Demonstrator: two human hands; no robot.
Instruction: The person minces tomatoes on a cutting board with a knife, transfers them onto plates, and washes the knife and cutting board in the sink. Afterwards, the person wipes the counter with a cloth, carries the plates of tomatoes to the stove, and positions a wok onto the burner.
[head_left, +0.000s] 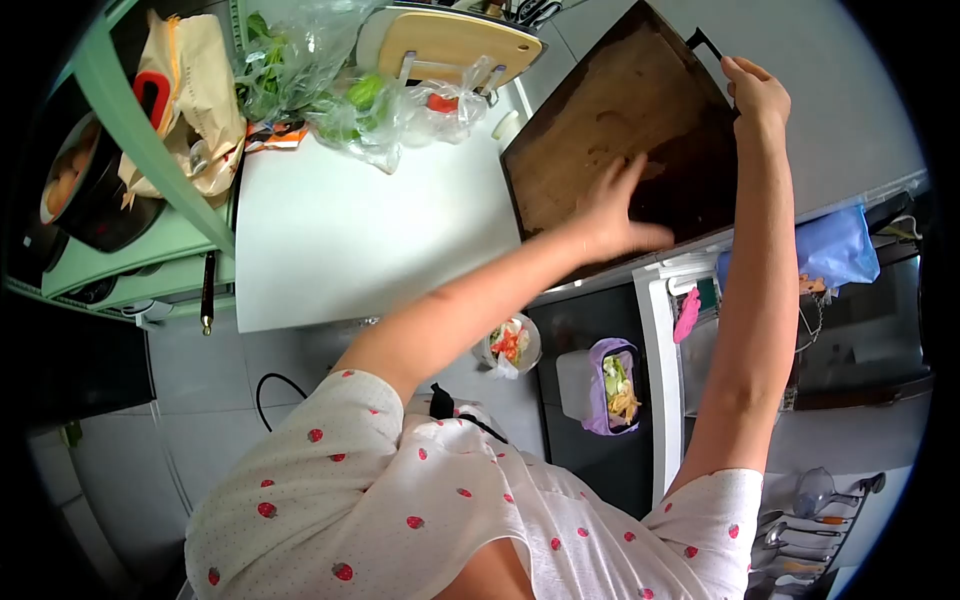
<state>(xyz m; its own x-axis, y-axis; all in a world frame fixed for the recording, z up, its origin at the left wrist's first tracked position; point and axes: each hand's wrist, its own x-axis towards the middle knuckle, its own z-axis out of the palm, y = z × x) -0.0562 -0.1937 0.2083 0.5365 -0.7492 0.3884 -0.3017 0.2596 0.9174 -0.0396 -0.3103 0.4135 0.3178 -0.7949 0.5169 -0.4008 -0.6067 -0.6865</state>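
Observation:
A large wooden board [610, 110] with dark edges lies at the upper middle of the head view. Its right part looks dark and wet. My right hand [758, 92] is closed at the end of the board's black handle [704, 42], near the top right corner. Over the board's lower part, my left hand [618, 218] has its fingers spread and slightly blurred by motion. It holds nothing, and I cannot tell whether it touches the wood.
Left of the board stands a white table [370, 240] with bagged greens [360, 110] and a yellow cutting board [450, 45]. Below are a scrap-filled bucket [533, 345] and a purple-lined bin [600, 400]. A green shelf [150, 150] is at the left; utensils [800, 540] hang lower right.

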